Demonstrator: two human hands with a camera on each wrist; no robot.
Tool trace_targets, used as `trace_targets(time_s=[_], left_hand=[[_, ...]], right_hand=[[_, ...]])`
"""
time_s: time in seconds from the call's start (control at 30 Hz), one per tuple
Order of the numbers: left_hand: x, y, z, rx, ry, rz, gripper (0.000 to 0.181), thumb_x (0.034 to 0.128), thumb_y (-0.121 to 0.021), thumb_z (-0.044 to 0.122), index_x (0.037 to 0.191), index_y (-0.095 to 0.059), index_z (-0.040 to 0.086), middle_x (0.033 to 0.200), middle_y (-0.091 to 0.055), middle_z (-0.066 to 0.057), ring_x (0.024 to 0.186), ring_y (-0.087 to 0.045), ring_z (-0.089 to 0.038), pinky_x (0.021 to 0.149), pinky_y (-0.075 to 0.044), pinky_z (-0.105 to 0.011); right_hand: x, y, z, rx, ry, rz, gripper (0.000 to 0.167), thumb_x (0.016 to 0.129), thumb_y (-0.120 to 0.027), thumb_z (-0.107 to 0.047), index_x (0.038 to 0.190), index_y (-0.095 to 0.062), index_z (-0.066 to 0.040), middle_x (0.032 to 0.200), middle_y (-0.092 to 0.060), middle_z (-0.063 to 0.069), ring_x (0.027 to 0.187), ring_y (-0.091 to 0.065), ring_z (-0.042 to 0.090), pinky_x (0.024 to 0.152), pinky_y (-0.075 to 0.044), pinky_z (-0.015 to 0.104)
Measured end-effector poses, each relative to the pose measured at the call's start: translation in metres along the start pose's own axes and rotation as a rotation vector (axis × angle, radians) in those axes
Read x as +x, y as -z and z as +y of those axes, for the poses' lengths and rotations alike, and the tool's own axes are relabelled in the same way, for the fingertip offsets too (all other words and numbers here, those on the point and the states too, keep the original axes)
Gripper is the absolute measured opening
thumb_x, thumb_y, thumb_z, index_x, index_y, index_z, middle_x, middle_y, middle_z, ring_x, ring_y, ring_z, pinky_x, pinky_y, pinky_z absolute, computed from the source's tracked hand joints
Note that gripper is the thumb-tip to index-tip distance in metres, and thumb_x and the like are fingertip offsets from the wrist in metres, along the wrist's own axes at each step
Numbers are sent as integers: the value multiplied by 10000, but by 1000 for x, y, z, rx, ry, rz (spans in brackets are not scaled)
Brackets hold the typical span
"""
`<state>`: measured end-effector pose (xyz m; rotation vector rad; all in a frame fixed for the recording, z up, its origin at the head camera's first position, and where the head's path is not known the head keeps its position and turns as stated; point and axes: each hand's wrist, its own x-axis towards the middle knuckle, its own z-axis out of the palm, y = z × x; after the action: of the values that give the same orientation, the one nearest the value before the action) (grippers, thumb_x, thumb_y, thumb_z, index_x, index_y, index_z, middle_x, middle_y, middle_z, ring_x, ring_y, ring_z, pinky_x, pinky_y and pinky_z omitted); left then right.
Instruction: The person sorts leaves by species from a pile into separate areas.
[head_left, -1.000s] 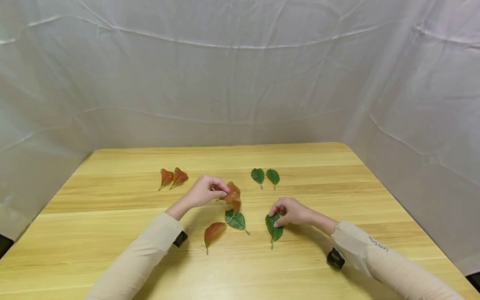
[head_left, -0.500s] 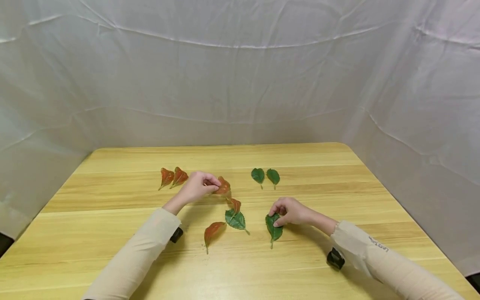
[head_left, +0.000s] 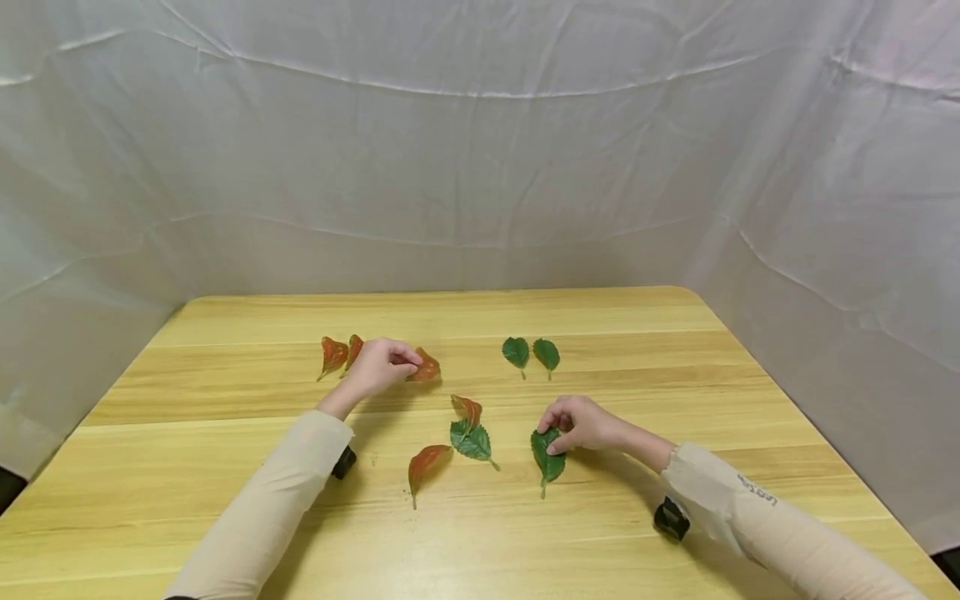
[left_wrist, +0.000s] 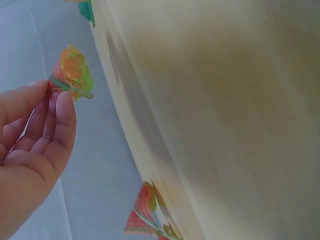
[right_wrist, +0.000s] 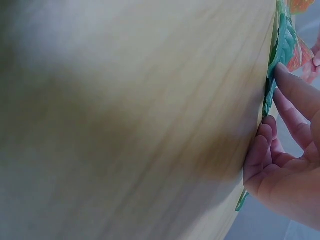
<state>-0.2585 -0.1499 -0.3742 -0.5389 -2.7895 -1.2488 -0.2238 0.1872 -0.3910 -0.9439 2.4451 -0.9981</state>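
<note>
My left hand (head_left: pixel 378 367) pinches a red leaf (head_left: pixel 426 365) between thumb and fingertips, above the table right of the red pair. In the left wrist view that red leaf (left_wrist: pixel 74 70) shows yellow-green edges and a green stem. Two red leaves lie at the back left, one (head_left: pixel 333 355) in plain sight, the other (head_left: pixel 354 346) partly behind my left hand. My right hand (head_left: pixel 585 422) holds a green leaf (head_left: pixel 551 458) at the table surface, thumb and fingers on its upper part. In the right wrist view my right hand (right_wrist: pixel 295 135) has its fingers along that leaf's edge.
On the wooden table (head_left: pixel 480 542), two green leaves (head_left: pixel 515 351) lie side by side at the back. Mid-table, a small red leaf (head_left: pixel 468 409) overlaps a green leaf (head_left: pixel 472 442). Another red leaf (head_left: pixel 427 468) lies nearer me. A pale cloth (head_left: pixel 480 167) surrounds the table.
My left hand has carried the red leaf left and slightly back, away from the small red and green leaves mid-table, and now partly covers one back-left red leaf. My right hand stays put.
</note>
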Motion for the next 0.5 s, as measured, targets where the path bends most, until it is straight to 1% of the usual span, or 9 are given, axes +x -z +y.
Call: trace_targets(time_s=[0.23,0.4,0.5], left_hand=[[4,8,-8,23,89,19,144,814,-589,-29,922,-684,-26,886,-649,-145,768,-614,-232,639,-491,-313],[7,12,-10,23,147,22,173,824,-567,-31,961,-674,-27,903,-644,-158,723,-615,-228,582,-481,-289],[8,14,-12,26,160,12,182,830,-563,-31,979,-666,-34,929,-636,-173,729,-614,-234,573,-482,-282]], right_hand=[[0,-1,0,5,4,-2,190,718,-736,-65,875,-648,-7,802,-509,39,699,-424,164,601,-381,222],[0,0,-1,8,1,-2,192,719,-736,-69,878,-647,-8,804,-509,44,701,-421,167,602,-379,224],[0,0,-2,10,3,0,193,719,-736,-70,878,-646,-8,802,-509,48,698,-418,168,599,-377,226]])
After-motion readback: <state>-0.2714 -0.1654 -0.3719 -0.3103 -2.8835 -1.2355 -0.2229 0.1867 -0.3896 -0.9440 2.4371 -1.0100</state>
